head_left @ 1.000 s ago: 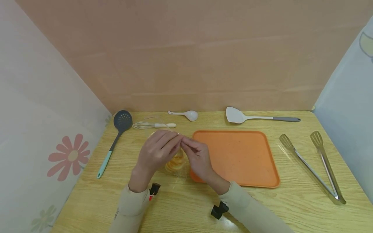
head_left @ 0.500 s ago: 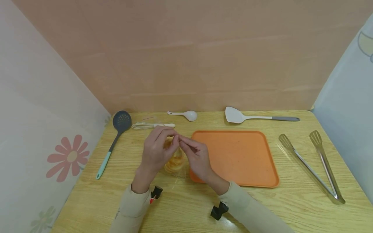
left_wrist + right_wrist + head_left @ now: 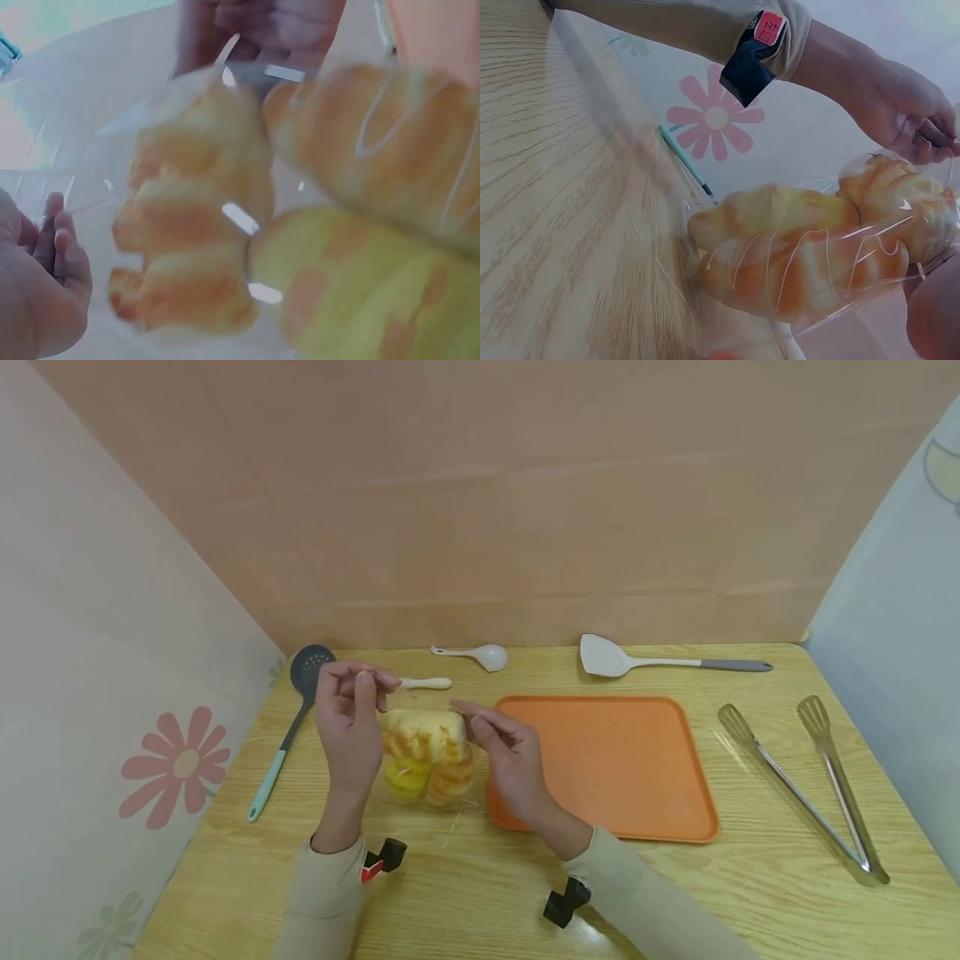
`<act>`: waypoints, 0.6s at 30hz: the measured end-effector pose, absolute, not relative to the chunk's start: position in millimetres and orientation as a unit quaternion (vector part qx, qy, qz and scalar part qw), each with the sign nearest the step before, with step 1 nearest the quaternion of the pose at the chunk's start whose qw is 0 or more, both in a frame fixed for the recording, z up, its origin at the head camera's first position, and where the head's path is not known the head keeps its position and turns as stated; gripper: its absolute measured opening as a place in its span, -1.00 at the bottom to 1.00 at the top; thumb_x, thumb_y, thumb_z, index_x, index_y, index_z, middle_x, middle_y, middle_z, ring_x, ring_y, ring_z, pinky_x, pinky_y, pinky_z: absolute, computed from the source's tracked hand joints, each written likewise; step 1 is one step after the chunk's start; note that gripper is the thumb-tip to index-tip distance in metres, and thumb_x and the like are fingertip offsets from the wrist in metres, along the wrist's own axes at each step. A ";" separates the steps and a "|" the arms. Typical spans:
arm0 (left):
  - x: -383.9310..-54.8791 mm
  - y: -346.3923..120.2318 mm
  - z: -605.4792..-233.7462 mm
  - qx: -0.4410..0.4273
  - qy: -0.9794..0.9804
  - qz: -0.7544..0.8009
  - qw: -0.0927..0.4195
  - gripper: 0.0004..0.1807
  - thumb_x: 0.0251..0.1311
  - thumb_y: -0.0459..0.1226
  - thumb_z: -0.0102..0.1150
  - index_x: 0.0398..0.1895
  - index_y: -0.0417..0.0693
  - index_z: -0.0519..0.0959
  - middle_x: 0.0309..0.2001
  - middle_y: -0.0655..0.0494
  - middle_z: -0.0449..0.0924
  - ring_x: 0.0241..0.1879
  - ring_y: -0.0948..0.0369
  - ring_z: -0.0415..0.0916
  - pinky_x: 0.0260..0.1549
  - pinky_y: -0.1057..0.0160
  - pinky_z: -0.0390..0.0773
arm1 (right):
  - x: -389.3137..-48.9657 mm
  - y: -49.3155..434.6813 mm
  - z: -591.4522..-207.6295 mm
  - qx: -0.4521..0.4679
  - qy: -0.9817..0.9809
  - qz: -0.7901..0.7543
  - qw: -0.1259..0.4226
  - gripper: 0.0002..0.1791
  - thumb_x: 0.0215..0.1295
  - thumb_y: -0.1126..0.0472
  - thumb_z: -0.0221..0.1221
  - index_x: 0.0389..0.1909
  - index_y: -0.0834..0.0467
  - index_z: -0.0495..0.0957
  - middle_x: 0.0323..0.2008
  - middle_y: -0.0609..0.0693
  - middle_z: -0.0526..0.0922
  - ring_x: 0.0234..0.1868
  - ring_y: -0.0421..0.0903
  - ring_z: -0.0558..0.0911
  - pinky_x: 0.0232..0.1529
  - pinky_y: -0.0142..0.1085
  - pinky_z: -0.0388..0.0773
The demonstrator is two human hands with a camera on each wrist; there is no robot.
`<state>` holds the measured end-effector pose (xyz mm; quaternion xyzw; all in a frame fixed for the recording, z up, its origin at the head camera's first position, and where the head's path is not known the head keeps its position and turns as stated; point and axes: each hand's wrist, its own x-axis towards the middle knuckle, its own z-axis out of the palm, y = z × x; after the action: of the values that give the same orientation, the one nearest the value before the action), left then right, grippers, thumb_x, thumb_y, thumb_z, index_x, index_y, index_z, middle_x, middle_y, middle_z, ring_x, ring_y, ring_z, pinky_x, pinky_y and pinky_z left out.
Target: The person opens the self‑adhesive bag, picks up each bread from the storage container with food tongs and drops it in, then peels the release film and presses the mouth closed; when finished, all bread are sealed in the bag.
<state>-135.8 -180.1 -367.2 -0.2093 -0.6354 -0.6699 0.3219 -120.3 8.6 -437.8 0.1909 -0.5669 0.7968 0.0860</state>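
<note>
A clear plastic bag (image 3: 814, 319) holds three bread rolls and stands between my two hands. At its top is a ridged, browned roll (image 3: 424, 735). Below it lie a yellow roll (image 3: 407, 778) and a golden roll with white icing lines (image 3: 795, 274). My left hand (image 3: 351, 718), raised at the left, pinches the bag's edge between thumb and fingers, and a taut fold of film runs from its fingertips in the left wrist view. On the right, my right hand (image 3: 513, 756) pinches the other side of the bag's mouth, close beside the ridged roll.
An orange tray (image 3: 615, 768) lies right of the bag. Behind are a whisk (image 3: 426, 683), a white spoon (image 3: 491, 657) and a white spatula (image 3: 603, 657). A slotted skimmer (image 3: 307, 672) lies left, metal tongs (image 3: 847, 793) far right. Walls bound the table.
My hands were together over the bag; the left has moved left and up, spreading the bag's mouth. The rolls now show between them. The right hand has stayed almost in place.
</note>
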 end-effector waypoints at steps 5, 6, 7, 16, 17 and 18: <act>-139.4 -196.2 -364.1 -0.229 -0.698 -0.594 0.328 -0.81 0.62 -0.43 0.21 -0.08 -0.53 0.59 -0.30 0.07 0.78 -0.31 0.24 0.67 -0.27 0.44 0.62 | -120.4 9.8 -436.9 0.180 -0.542 0.817 0.081 -0.67 0.70 0.41 0.11 0.27 0.56 0.62 0.15 -0.11 0.84 0.14 -0.21 0.79 0.19 -0.19 0.77; -139.8 -199.2 -364.0 -0.237 -0.721 -0.562 0.330 -0.83 0.57 -0.46 0.27 -0.08 -0.53 0.63 -0.29 0.00 0.79 -0.30 0.25 0.69 -0.24 0.46 0.63 | -120.4 10.0 -436.7 0.178 -0.539 0.819 0.080 -0.67 0.70 0.41 0.11 0.27 0.56 0.62 0.13 -0.13 0.84 0.12 -0.22 0.80 0.19 -0.19 0.77; -140.0 -201.9 -363.9 -0.246 -0.742 -0.528 0.331 -0.88 0.52 -0.49 0.32 -0.08 -0.49 0.68 -0.27 -0.06 0.80 -0.30 0.23 0.70 -0.20 0.47 0.64 | -120.6 10.1 -436.8 0.176 -0.539 0.820 0.079 -0.67 0.71 0.40 0.11 0.26 0.56 0.62 0.12 -0.15 0.84 0.10 -0.23 0.80 0.18 -0.20 0.77; -135.8 -211.6 -362.3 -0.305 -0.845 -0.247 0.363 -0.73 0.16 -0.52 0.62 -0.05 -0.28 0.86 -0.26 -0.11 0.84 -0.30 -0.03 0.74 -0.26 0.05 0.77 | -120.6 9.1 -436.1 0.172 -0.539 0.821 0.079 -0.66 0.70 0.40 0.12 0.26 0.57 0.61 0.10 -0.15 0.85 0.03 -0.25 0.80 0.15 -0.20 0.78; -135.0 -211.2 -361.9 -0.306 -0.849 -0.229 0.364 -0.73 0.17 -0.50 0.62 -0.05 -0.30 0.86 -0.25 -0.13 0.84 -0.28 -0.05 0.75 -0.25 0.01 0.79 | -120.4 9.0 -435.9 0.172 -0.540 0.820 0.079 -0.66 0.70 0.40 0.12 0.26 0.56 0.62 0.10 -0.15 0.85 0.01 -0.25 0.79 0.14 -0.21 0.78; -134.3 -210.5 -361.5 -0.307 -0.852 -0.213 0.366 -0.74 0.18 -0.48 0.62 -0.06 -0.30 0.86 -0.25 -0.14 0.84 -0.27 -0.08 0.74 -0.24 -0.01 0.80 | -120.3 8.9 -435.9 0.171 -0.541 0.820 0.078 -0.66 0.71 0.40 0.12 0.27 0.56 0.62 0.11 -0.15 0.84 0.02 -0.25 0.79 0.15 -0.20 0.78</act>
<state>-134.3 -210.5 -361.5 -0.3068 -0.8524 -0.2131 0.3660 -120.3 8.9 -435.9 0.1710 -0.5411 0.8197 0.0778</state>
